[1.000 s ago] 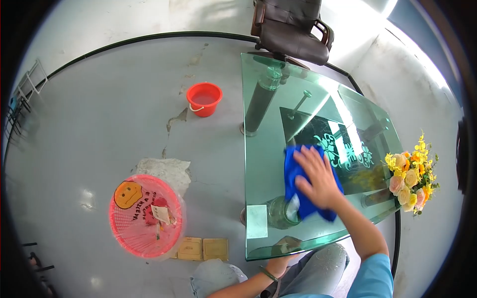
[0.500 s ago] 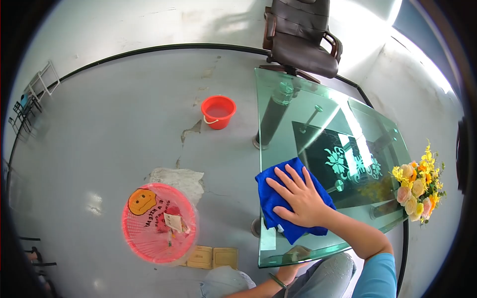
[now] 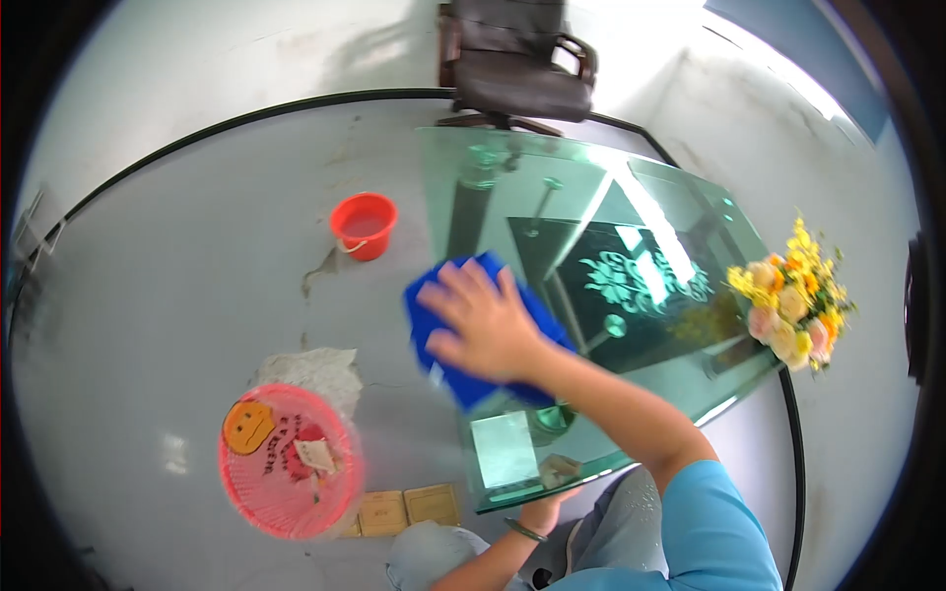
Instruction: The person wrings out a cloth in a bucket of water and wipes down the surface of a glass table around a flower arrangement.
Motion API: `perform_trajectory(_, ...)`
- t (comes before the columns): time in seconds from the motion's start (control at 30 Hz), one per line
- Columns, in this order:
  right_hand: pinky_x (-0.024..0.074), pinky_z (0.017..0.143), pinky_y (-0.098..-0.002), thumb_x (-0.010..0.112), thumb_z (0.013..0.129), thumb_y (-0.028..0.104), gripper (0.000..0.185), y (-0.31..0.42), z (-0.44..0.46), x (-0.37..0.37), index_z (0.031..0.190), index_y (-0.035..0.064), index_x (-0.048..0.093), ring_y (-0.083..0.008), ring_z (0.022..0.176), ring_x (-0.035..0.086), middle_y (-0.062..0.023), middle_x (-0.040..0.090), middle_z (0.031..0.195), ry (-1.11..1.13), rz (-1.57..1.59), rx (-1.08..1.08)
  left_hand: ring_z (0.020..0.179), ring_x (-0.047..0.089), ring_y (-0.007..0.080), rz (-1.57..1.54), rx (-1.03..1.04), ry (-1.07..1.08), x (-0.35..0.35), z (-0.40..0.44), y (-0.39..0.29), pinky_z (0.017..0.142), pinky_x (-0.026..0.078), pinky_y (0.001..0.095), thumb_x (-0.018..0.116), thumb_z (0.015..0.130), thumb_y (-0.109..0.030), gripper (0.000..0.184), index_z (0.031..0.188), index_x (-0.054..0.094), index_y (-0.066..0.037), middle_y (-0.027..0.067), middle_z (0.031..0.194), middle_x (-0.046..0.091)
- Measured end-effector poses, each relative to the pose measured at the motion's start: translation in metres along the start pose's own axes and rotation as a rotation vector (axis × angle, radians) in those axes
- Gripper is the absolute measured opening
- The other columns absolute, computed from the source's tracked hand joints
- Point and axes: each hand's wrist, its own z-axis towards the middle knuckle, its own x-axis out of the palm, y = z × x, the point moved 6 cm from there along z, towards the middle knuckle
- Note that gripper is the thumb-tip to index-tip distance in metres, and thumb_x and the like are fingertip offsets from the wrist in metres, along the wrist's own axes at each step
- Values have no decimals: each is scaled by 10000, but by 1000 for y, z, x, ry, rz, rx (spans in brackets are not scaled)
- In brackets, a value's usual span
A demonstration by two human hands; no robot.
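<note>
My right hand lies flat with spread fingers on a blue cloth, slightly blurred. The cloth covers part of the left edge of a green-tinted glass table and sticks out past it. Below the table's near edge is my left hand, with a bracelet at its wrist. Its fingers are mostly hidden, so its grip cannot be made out.
A red bucket with liquid stands on the floor left of the table. Nearer is a pink wastebasket holding some litter. A bunch of flowers is at the table's right end, and a dark office chair stands behind it.
My right hand and the blue cloth have slid away from me and left over the table's edge, uncovering glass near the corner. The whole view has shifted; my left hand stays by the near edge.
</note>
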Motion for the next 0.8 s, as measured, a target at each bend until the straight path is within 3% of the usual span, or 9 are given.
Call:
perform_trajectory(0.17, 177, 1050, -584, 494, 861, 450, 562, 50, -98, -31, 1338, 160, 420, -348, 1325, 289, -136, 342, 1422, 78, 93, -104, 978, 548, 181, 168, 187, -62, 8, -2, -27, 918, 429, 324, 665, 690, 54, 441, 1101, 541, -46, 39, 1050, 564)
perform_trajectory(0.27, 179, 1054, -573, 497, 856, 458, 569, 35, -140, -46, 1346, 181, 417, -323, 1323, 302, -111, 364, 1414, 100, 95, -45, 1018, 539, 190, -175, 70, -153, 19, -3, -33, 927, 415, 325, 666, 702, 34, 451, 1126, 533, -38, 46, 1080, 564)
perform_trajectory(0.37, 178, 1062, -550, 511, 852, 440, 552, -10, -184, -62, 1343, 204, 424, -304, 1323, 309, -96, 368, 1416, 155, 29, 162, 1058, 530, 198, -501, -51, -260, 19, -6, -31, 936, 401, 327, 668, 714, 13, 463, 1152, 525, -29, 52, 1109, 564)
perform_trajectory(0.4, 176, 1066, -540, 515, 850, 429, 548, -36, -199, -67, 1343, 206, 426, -301, 1323, 309, -93, 366, 1418, 151, 4, 252, 1042, 539, 187, -260, 18, -98, 3, -10, -20, 915, 413, 311, 625, 710, 62, 454, 1142, 528, -37, 45, 1092, 569)
perform_trajectory(0.53, 127, 1088, -517, 485, 875, 399, 566, -171, -269, -91, 1386, 193, 355, -315, 1351, 250, -104, 314, 1450, 46, -66, 765, 971, 534, 137, -312, -234, -206, 19, -24, -28, 894, 414, 304, 564, 747, 43, 397, 1134, 536, -40, 31, 1068, 574)
perform_trajectory(0.6, 110, 1092, -519, 461, 887, 409, 575, -206, -285, -94, 1402, 196, 321, -305, 1368, 212, -118, 278, 1466, 39, -96, 890, 963, 521, 114, -325, -334, -295, 27, -34, -34, 892, 409, 300, 547, 774, 15, 381, 1152, 535, -33, 22, 1058, 580)
perform_trajectory(0.67, 99, 1093, -522, 445, 892, 424, 588, -203, -283, -88, 1410, 182, 306, -319, 1376, 181, -125, 254, 1475, 63, -82, 910, 927, 523, 114, -335, -495, -253, 46, -48, -42, 862, 410, 309, 520, 814, -37, 333, 1146, 540, -24, 15, 1047, 579)
perform_trajectory(0.73, 120, 1080, -542, 482, 867, 411, 601, -186, -276, -87, 1387, 143, 340, -362, 1349, 218, -134, 300, 1449, 1, -151, 785, 926, 518, 149, -267, -509, -186, 61, -64, -59, 856, 404, 316, 479, 853, -80, 291, 1128, 545, -16, 54, 1033, 573)
perform_trajectory(0.8, 151, 1061, -562, 525, 830, 391, 602, -136, -258, -87, 1345, 109, 392, -390, 1300, 278, -145, 355, 1405, 13, -113, 547, 955, 518, 205, -18, -312, 272, 75, -80, -87, 881, 395, 329, 468, 862, -84, 259, 1095, 542, 2, 110, 1017, 564)
